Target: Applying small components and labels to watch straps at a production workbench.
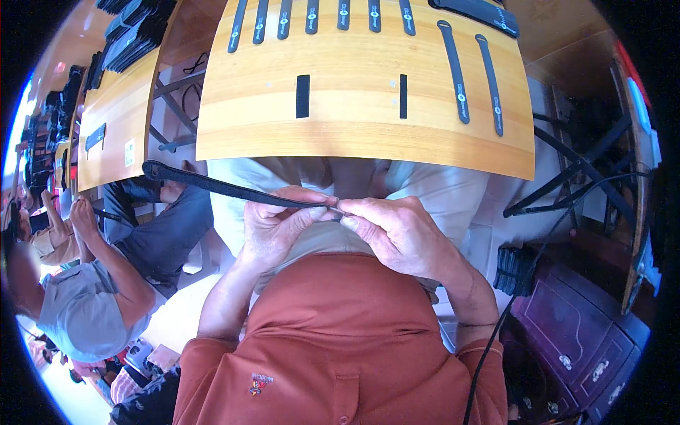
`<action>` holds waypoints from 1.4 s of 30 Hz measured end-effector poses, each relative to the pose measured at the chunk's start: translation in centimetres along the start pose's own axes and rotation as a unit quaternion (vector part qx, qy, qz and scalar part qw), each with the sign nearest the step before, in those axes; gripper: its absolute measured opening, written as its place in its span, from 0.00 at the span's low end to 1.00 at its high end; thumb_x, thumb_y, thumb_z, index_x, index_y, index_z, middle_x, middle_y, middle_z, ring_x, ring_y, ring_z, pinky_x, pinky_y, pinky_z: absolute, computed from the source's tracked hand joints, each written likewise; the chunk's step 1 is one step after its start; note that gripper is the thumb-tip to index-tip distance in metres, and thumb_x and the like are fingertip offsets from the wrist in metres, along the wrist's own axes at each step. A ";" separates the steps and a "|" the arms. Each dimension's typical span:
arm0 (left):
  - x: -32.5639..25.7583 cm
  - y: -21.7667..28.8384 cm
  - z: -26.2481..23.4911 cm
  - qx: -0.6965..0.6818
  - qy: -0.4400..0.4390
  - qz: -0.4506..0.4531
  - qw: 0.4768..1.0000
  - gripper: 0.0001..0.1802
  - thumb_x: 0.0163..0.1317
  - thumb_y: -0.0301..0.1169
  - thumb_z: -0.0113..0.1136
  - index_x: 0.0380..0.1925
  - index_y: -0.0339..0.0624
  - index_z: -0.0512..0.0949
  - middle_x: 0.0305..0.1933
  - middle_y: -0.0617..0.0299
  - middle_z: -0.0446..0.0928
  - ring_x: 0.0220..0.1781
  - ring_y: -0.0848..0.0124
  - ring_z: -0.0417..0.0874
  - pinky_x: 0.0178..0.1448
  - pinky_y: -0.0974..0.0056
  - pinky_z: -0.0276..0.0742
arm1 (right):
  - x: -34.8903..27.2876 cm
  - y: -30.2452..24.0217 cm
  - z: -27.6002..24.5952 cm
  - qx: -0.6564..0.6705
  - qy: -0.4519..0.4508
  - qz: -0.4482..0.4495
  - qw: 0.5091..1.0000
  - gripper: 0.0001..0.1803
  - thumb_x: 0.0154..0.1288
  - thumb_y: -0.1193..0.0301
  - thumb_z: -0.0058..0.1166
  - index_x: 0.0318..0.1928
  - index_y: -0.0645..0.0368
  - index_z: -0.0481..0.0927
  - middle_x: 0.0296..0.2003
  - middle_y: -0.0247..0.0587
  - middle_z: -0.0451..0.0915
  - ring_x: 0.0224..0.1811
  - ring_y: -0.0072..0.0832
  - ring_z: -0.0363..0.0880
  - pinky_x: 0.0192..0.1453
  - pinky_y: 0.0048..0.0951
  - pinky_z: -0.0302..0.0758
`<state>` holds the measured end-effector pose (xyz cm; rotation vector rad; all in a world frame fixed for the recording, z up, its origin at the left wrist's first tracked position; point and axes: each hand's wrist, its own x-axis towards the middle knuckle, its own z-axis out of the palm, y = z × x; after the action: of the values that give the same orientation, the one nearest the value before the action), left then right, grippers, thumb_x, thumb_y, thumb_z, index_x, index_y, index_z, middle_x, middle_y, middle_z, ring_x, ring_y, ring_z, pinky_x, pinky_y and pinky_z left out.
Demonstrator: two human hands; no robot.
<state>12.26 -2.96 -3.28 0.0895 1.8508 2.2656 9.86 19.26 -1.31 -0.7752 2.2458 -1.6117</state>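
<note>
Over my lap, just below the near table edge, my left hand (pixel 270 230) is closed on a long black strap (pixel 219 185). The strap slants up to the left, and its rounded tip sticks out free with a slot in it. At its other end, my right hand (pixel 404 230) pinches the tip between thumb and forefinger, right beside the left fingertips. A thin greyish bit shows between the two hands, too small to make out. Similar dark straps (pixel 312 15) lie in a row along the far side of the table, with two more straps (pixel 453 71) at the right.
On the wooden table (pixel 354 134) are two short black strips (pixel 302 96) and a dark bundle (pixel 482 15) at the far right corner. A co-worker (pixel 92 304) sits at the left near another table (pixel 113 142) with stacked black pieces. A black cable (pixel 538 248) hangs at right, near a purple cabinet (pixel 574 333).
</note>
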 end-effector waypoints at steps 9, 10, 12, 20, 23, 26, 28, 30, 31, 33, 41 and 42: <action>-0.1 -0.2 -0.2 -0.007 -0.002 -0.001 1.000 0.11 0.64 0.16 0.61 0.45 0.33 0.83 0.45 0.50 0.85 0.46 0.63 0.88 0.53 0.63 0.87 | 0.0 -0.1 0.0 0.009 0.008 0.004 1.000 0.10 0.70 0.73 0.56 0.48 0.64 0.81 0.34 0.56 0.84 0.36 0.49 0.85 0.37 0.43 0.81; -0.1 -0.2 -0.2 -0.004 -0.004 0.002 1.000 0.11 0.64 0.15 0.61 0.45 0.33 0.83 0.45 0.50 0.85 0.47 0.64 0.88 0.53 0.63 0.87 | 0.0 -0.1 0.1 0.004 0.005 0.005 1.000 0.10 0.69 0.73 0.56 0.48 0.64 0.81 0.34 0.56 0.84 0.36 0.50 0.85 0.37 0.43 0.81; -0.1 0.0 -0.2 -0.006 -0.003 -0.002 1.000 0.11 0.64 0.16 0.61 0.45 0.33 0.83 0.44 0.50 0.85 0.47 0.64 0.88 0.53 0.63 0.87 | 0.1 -0.1 0.1 -0.002 0.003 0.006 1.000 0.10 0.69 0.73 0.56 0.48 0.64 0.81 0.34 0.56 0.84 0.36 0.50 0.85 0.37 0.43 0.81; 0.0 -0.2 -0.3 0.009 -0.011 0.006 1.000 0.10 0.64 0.16 0.62 0.45 0.33 0.83 0.44 0.50 0.84 0.46 0.64 0.88 0.53 0.63 0.87 | 0.1 -0.2 0.0 -0.044 -0.001 0.008 0.999 0.09 0.67 0.73 0.57 0.45 0.62 0.81 0.31 0.57 0.83 0.34 0.52 0.84 0.35 0.47 0.80; 0.0 -0.3 -0.3 0.019 -0.016 0.017 1.000 0.10 0.64 0.16 0.62 0.45 0.34 0.83 0.45 0.50 0.84 0.46 0.65 0.88 0.53 0.65 0.87 | 0.3 -0.1 -0.3 -0.060 -0.017 0.003 0.998 0.09 0.66 0.73 0.58 0.45 0.62 0.81 0.30 0.57 0.83 0.33 0.53 0.84 0.35 0.48 0.79; 0.1 -0.1 -0.3 0.037 -0.007 0.014 0.999 0.10 0.63 0.17 0.64 0.44 0.36 0.85 0.41 0.53 0.86 0.42 0.67 0.88 0.49 0.66 0.86 | 0.5 0.1 -0.7 -0.070 -0.049 0.018 0.996 0.09 0.65 0.73 0.58 0.44 0.62 0.81 0.29 0.57 0.83 0.34 0.53 0.84 0.36 0.49 0.79; 0.3 0.3 -0.4 0.155 -0.020 0.069 0.985 0.10 0.60 0.20 0.68 0.42 0.38 0.86 0.36 0.56 0.86 0.38 0.68 0.87 0.44 0.66 0.83 | 0.9 -0.2 -1.1 -0.047 -0.062 0.026 0.997 0.08 0.65 0.74 0.60 0.43 0.63 0.81 0.31 0.56 0.84 0.34 0.51 0.85 0.35 0.45 0.80; 0.3 0.5 -0.3 0.180 -0.019 0.070 0.981 0.10 0.58 0.21 0.69 0.41 0.38 0.87 0.34 0.57 0.86 0.36 0.67 0.87 0.42 0.66 0.82 | 1.2 -0.1 -1.3 -0.026 -0.074 0.036 0.996 0.08 0.64 0.76 0.61 0.43 0.64 0.82 0.34 0.55 0.85 0.34 0.49 0.86 0.35 0.41 0.80; 0.3 0.5 -0.3 0.206 -0.018 0.072 0.976 0.10 0.57 0.22 0.70 0.40 0.38 0.87 0.33 0.58 0.87 0.35 0.66 0.86 0.41 0.66 0.81 | 1.3 0.0 -1.4 -0.017 -0.081 0.046 0.995 0.07 0.65 0.76 0.61 0.43 0.64 0.82 0.33 0.54 0.85 0.34 0.49 0.85 0.35 0.41 0.79; 0.3 -0.1 -0.1 0.223 -0.015 0.092 0.970 0.10 0.57 0.22 0.70 0.40 0.38 0.87 0.33 0.57 0.86 0.35 0.66 0.86 0.41 0.66 0.81 | 1.2 0.0 -1.3 -0.007 -0.088 0.056 0.995 0.07 0.65 0.75 0.60 0.42 0.63 0.81 0.32 0.54 0.85 0.33 0.49 0.85 0.34 0.40 0.79; 0.5 -0.2 0.3 0.320 -0.036 0.134 0.937 0.09 0.58 0.23 0.70 0.39 0.36 0.87 0.34 0.56 0.87 0.35 0.65 0.87 0.41 0.65 0.81 | 0.9 1.4 -0.7 0.006 -0.091 0.076 0.993 0.06 0.67 0.75 0.58 0.42 0.64 0.81 0.31 0.55 0.84 0.34 0.47 0.86 0.36 0.38 0.79; 0.6 -0.2 0.4 0.290 -0.023 0.110 0.950 0.09 0.58 0.23 0.70 0.39 0.36 0.86 0.34 0.56 0.87 0.36 0.66 0.88 0.41 0.65 0.82 | 0.8 1.2 -0.4 0.006 -0.091 0.077 0.993 0.06 0.67 0.75 0.58 0.42 0.64 0.81 0.31 0.55 0.84 0.34 0.47 0.86 0.36 0.38 0.79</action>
<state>11.78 -2.41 -3.49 0.4558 2.5227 1.7360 8.70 19.44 -2.22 -0.6973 2.1100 -1.4231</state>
